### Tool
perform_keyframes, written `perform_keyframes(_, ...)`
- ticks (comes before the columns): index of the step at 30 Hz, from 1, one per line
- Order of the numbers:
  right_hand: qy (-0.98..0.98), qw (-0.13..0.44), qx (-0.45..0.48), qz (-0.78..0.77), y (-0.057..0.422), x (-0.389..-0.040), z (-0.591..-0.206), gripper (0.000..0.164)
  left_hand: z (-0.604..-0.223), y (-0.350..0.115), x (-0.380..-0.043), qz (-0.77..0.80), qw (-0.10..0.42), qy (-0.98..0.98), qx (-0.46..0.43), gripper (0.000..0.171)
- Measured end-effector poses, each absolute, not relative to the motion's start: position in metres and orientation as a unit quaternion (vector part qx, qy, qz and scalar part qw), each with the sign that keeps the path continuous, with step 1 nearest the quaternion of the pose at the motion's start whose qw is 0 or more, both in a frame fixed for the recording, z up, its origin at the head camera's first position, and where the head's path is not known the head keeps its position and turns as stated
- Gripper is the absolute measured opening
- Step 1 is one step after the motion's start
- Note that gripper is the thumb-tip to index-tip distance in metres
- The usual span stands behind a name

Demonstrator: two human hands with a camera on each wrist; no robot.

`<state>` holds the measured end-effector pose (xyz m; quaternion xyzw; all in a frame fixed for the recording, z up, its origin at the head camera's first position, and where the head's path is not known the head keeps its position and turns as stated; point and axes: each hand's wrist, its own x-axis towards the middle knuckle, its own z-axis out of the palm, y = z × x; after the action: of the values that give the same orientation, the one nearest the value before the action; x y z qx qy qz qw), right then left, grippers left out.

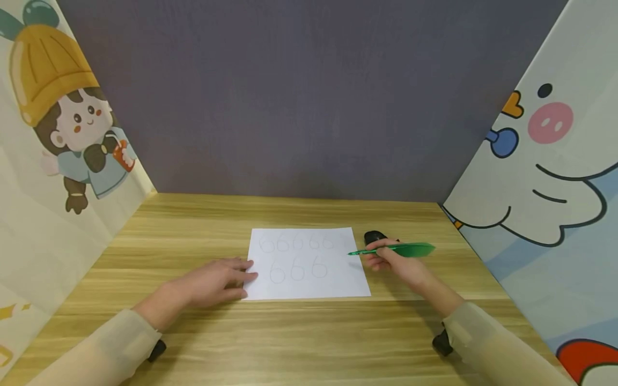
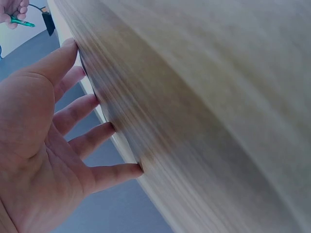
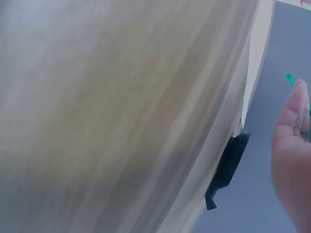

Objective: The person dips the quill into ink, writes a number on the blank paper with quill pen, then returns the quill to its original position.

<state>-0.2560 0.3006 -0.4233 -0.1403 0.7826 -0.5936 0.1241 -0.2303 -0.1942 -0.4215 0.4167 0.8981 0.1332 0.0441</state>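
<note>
Head view: white sheet [image 1: 307, 257] lies mid-frame on wood-grain table [image 1: 289, 343], faint rows of 6-like figures on it, five in the upper row, three in the lower; left hand [image 1: 217, 281], left of centre, has fingers spread apart, fingertips on the sheet's left edge; right hand [image 1: 398, 264], right of centre, pinches green feather pen [image 1: 416, 249], its tip over the sheet's right side; black object [image 1: 374, 237] sits just behind that hand; grey panel [image 1: 299, 96] fills upper centre.

Left wrist view: left hand at left, palm showing, fingers apart, tips down at the tabletop; right hand and pen small, upper left corner.

Right wrist view: right hand cut off at right edge, thumb against pen, green tip above it, clear of the sheet; black object lower right of centre.
</note>
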Motion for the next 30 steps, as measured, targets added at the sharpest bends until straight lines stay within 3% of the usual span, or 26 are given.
perform_keyframes(8, 0.785, 0.123, -0.133, -0.592, 0.297, -0.257, -0.426, 0.048, -0.422, -0.195, -0.228, 0.141, 0.052, 0.900, 0.410, 0.049)
perform_keyframes(30, 0.806, 0.042, -0.062, -0.587, 0.329, -0.277, -0.419, 0.046, -0.421, -0.194, -0.229, 0.140, 0.052, 0.899, 0.411, 0.049)
